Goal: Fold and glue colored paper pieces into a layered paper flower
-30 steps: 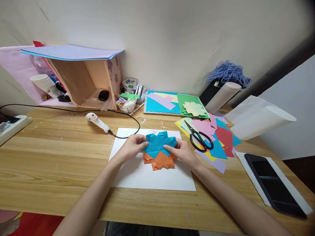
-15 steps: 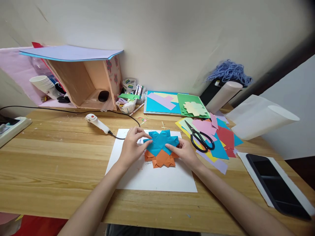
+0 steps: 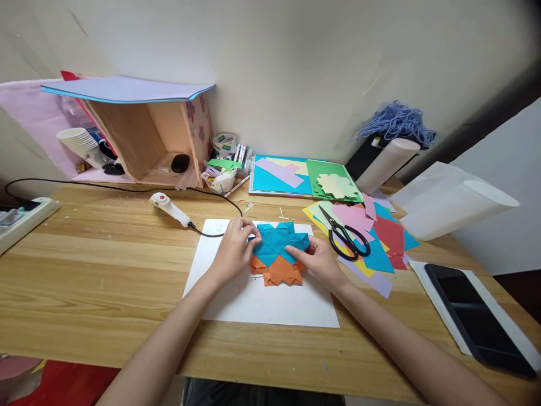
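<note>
Blue folded paper (image 3: 274, 243), overlapping orange folded paper (image 3: 282, 272) toward six o'clock, is over a white sheet (image 3: 270, 309); the left grip (image 3: 234, 248) pinches the blue's nine-o'clock corner, the right grip (image 3: 323, 260) its three-o'clock edge, scissors (image 3: 338, 226) lying beyond.

Forearms (image 3: 171, 332) bare, slim; fingers (image 3: 301, 255) bare, slender; dark clothing (image 3: 262, 393) showing at bottom of view

Observe paper-cup stack (image 3: 78, 146) left of open-fronted box (image 3: 141, 127); find black computer mouse (image 3: 180, 163) inside. Note power strip (image 3: 31, 224) at far left, blue yarn (image 3: 396, 120) heaped at back right, black-screened device (image 3: 477, 318) lying at far right.
</note>
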Motion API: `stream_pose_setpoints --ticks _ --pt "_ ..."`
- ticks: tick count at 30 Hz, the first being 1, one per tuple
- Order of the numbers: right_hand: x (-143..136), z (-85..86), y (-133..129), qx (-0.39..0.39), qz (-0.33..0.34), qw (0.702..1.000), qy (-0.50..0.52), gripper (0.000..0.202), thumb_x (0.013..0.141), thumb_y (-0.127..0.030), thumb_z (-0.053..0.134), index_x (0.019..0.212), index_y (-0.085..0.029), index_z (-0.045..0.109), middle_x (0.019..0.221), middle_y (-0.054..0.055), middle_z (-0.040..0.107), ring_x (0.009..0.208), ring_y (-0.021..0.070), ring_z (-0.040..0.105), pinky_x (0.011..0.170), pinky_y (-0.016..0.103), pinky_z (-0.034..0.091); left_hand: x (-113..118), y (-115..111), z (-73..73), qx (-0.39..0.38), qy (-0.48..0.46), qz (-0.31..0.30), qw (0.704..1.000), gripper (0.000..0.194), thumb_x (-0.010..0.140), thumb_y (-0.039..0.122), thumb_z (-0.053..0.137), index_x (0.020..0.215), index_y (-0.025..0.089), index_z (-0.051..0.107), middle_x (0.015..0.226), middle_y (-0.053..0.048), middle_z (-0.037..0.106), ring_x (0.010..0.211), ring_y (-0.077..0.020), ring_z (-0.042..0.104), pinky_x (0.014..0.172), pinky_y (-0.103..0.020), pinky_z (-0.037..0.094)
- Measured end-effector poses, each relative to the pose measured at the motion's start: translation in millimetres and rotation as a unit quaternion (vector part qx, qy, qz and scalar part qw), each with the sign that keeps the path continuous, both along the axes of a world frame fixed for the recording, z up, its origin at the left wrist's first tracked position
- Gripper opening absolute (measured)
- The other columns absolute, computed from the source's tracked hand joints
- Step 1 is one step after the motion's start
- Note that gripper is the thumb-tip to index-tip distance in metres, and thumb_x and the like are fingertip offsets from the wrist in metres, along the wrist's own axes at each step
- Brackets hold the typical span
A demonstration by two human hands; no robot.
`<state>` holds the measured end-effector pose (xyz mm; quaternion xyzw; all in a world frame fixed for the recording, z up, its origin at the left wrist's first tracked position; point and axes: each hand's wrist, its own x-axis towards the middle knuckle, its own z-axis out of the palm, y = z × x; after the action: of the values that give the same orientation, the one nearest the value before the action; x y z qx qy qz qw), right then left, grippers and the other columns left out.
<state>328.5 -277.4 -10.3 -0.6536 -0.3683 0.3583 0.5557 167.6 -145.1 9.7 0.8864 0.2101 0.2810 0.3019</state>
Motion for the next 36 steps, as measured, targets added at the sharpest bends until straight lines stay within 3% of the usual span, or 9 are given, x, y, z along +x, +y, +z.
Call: stream_pose_setpoints --ticks 4,7,10,13,17,21,27,32,36 --pt "3 -1.1 1 -0.005 -0.014 1.0 0.02 0.031 0.063 -0.045 0.07 0.077 -0.018 0.063 0.08 0.006 0.068 0.073 0.0219 0.063 0.068 0.034 0.052 -2 11 -2.0 -0.148 -0.079 0.062 0.984 0.013 0.083 0.028 0.047 0.077 0.019 0.054 0.088 -0.004 0.055 0.088 -0.017 0.051 0.077 -0.027 0.039" --pt "7 -4.4 2 0.008 -0.033 0.999 0.029 0.032 0.064 -0.046 0.069 0.078 -0.018 0.062 0.081 0.006 0.068 0.074 0.0212 0.063 0.068 0.033 0.052 -5 23 -4.1 -0.257 -0.195 0.16 0.933 0.019 0.081 0.037 0.049 0.078 0.019 0.052 0.078 -0.002 0.056 0.074 -0.0136 0.052 0.067 -0.023 0.039" --pt "9 -7.4 2 0.018 -0.045 0.998 0.039 0.033 0.065 -0.047 0.068 0.078 -0.018 0.062 0.082 0.006 0.068 0.074 0.0207 0.062 0.068 0.033 0.051 -7 25 -3.9 -0.287 -0.242 0.215 0.902 0.026 0.078 0.043 0.051 0.075 0.017 0.055 0.067 0.0 0.055 0.063 -0.0119 0.048 0.062 -0.022 0.038" --pt "9 -7.4 3 0.016 -0.045 0.998 0.051 0.035 0.064 -0.048 0.068 0.08 -0.017 0.062 0.081 0.006 0.068 0.075 0.0214 0.063 0.069 0.034 0.051 -3 14 -1.8 -0.243 -0.177 0.172 0.938 0.028 0.077 0.044 0.053 0.07 0.018 0.06 0.066 -0.001 0.057 0.066 -0.0141 0.051 0.064 -0.024 0.039" --pt "7 -5.0 4 0.019 -0.047 0.997 0.063 0.033 0.063 -0.046 0.07 0.078 -0.017 0.061 0.078 0.005 0.068 0.073 0.0213 0.063 0.068 0.033 0.051 2 -4 -1.6 -0.077 -0.091 0.068 0.991 0.019 0.07 0.039 0.065 0.074 0.021 0.063 0.075 -0.002 0.059 0.073 -0.0165 0.051 0.069 -0.028 0.04" --pt "5 -3.8 3 0.026 -0.042 0.997 0.068 0.03 0.065 -0.043 0.07 0.079 -0.017 0.061 0.08 0.005 0.068 0.073 0.0206 0.063 0.068 0.033 0.051 4 -9 -5.6 0.023 -0.032 0.037 0.999 0.015 0.074 0.036 0.062 0.076 0.021 0.063 0.076 -0.003 0.057 0.078 -0.018 0.05 0.07 -0.03 0.039" --pt "4 -3.2 3 0.024 -0.04 0.997 0.061 0.034 0.063 -0.045 0.07 0.081 -0.017 0.062 0.083 0.006 0.068 0.076 0.0221 0.063 0.071 0.035 0.051 4 -6 -7.3 0.03 -0.007 0.045 0.999 0.016 0.082 0.032 0.051 0.074 0.02 0.059 0.077 -0.003 0.056 0.077 -0.0181 0.049 0.071 -0.031 0.038" --pt "9 -8.1 3 0.032 -0.048 0.997 0.056 0.033 0.065 -0.046 0.068 0.081 -0.018 0.063 0.085 0.006 0.068 0.078 0.0219 0.063 0.073 0.034 0.051 1 6 -5.8 -0.113 -0.091 0.102 0.984 0.015 0.081 0.032 0.05 0.074 0.019 0.054 0.075 -0.002 0.06 0.076 -0.0159 0.054 0.072 -0.028 0.041" --pt "15 -11.5 4 0.05 -0.057 0.994 0.082 0.03 0.065 -0.044 0.07 0.08 -0.019 0.063 0.086 0.005 0.069 0.078 0.0218 0.064 0.074 0.035 0.051 -3 24 -12.0 -0.277 -0.202 0.18 0.922 0.021 0.073 0.036 0.059 0.073 0.016 0.053 0.073 -0.004 0.065 0.072 -0.0155 0.061 0.07 -0.028 0.047"
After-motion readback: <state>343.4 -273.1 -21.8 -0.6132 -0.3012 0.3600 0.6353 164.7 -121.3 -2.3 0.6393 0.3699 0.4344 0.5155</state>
